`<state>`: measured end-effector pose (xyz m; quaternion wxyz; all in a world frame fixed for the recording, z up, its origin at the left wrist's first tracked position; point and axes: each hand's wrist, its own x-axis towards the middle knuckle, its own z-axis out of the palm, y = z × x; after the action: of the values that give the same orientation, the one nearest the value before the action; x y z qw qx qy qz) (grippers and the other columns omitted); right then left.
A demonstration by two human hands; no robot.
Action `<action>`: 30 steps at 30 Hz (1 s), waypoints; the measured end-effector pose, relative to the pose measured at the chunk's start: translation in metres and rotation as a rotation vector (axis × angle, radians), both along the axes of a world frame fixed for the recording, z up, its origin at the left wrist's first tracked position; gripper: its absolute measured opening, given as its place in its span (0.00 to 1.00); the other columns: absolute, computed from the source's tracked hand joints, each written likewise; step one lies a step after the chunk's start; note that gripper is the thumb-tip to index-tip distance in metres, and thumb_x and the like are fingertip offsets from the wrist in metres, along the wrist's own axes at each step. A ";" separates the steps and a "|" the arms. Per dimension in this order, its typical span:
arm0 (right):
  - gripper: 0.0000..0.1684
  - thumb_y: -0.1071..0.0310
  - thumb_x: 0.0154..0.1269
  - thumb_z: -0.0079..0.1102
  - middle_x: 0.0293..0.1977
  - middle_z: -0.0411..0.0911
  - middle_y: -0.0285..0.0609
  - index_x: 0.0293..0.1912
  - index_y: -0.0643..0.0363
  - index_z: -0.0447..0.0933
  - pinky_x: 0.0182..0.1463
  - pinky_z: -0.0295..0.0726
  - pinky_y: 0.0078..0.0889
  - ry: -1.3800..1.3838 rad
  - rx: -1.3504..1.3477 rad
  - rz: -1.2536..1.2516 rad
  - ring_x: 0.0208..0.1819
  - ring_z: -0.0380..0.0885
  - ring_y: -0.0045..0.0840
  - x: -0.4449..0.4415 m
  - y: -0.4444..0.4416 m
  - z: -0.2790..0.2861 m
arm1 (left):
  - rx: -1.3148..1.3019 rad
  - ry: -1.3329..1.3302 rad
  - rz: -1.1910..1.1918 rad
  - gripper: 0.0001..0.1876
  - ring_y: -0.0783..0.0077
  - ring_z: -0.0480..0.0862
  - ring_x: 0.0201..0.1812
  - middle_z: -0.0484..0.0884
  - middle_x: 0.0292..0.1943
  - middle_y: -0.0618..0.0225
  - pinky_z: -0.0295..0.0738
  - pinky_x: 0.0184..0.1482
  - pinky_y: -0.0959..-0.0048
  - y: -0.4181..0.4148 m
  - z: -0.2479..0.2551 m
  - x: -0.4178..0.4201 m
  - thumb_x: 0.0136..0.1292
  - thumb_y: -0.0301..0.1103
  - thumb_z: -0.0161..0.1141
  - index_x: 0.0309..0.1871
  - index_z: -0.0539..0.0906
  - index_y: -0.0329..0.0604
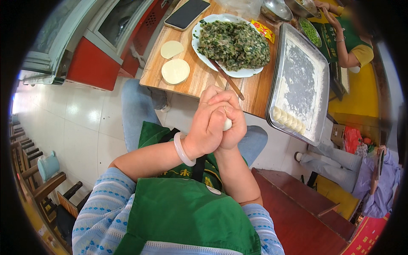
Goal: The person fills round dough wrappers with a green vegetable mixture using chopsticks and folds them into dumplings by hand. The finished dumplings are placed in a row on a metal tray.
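In front of my apron, my left hand (207,122) and my right hand (234,127) are pressed together around a dumpling (227,124). Only a small pale bit of it shows between the thumbs; the fingers hide the remainder. Just beyond my hands, a wooden stick (228,79) leans from a white plate (247,73) heaped with chopped green filling (234,44). Two round dough wrappers (175,71) lie to the left on the wooden table (153,71). At the right, a floured metal tray (318,95) carries a row of several folded dumplings (288,120) along its near end.
A phone (187,14) lies at the table's far left, and a yellow packet (264,31) lies between plate and tray. Metal bowls (276,10) stand behind. A co-worker (347,41) is at the far right; another person (353,175) stands nearer. A dark red bench (287,207) is at lower right.
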<state>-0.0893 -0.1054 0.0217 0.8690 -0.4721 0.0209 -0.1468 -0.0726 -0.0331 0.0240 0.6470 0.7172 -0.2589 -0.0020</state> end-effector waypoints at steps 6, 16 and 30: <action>0.17 0.59 0.60 0.38 0.31 0.70 0.46 0.34 0.65 0.67 0.42 0.65 0.26 0.000 -0.060 -0.049 0.33 0.65 0.24 -0.002 0.003 0.004 | -0.121 0.140 -0.095 0.12 0.61 0.69 0.39 0.74 0.34 0.61 0.64 0.43 0.66 0.003 0.008 0.008 0.56 0.35 0.46 0.34 0.74 0.35; 0.20 0.58 0.72 0.34 0.25 0.69 0.32 0.43 0.62 0.71 0.27 0.62 0.14 0.181 -0.308 -0.056 0.24 0.63 0.12 -0.009 -0.014 0.034 | 0.189 -0.169 -0.149 0.14 0.62 0.72 0.34 0.73 0.29 0.62 0.64 0.43 0.66 0.027 0.012 0.033 0.57 0.39 0.53 0.40 0.76 0.38; 0.06 0.75 0.59 0.59 0.34 0.77 0.41 0.34 0.69 0.77 0.38 0.73 0.20 0.143 -0.015 -0.331 0.33 0.74 0.19 -0.005 -0.030 0.004 | -0.155 0.314 -0.162 0.13 0.79 0.71 0.30 0.75 0.31 0.69 0.68 0.36 0.78 0.013 -0.005 0.023 0.67 0.39 0.49 0.38 0.75 0.36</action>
<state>-0.0946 -0.1355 0.0252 0.8258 -0.4779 0.1589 -0.2539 -0.0494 -0.0206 0.0193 0.7304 0.6331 -0.2110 -0.1458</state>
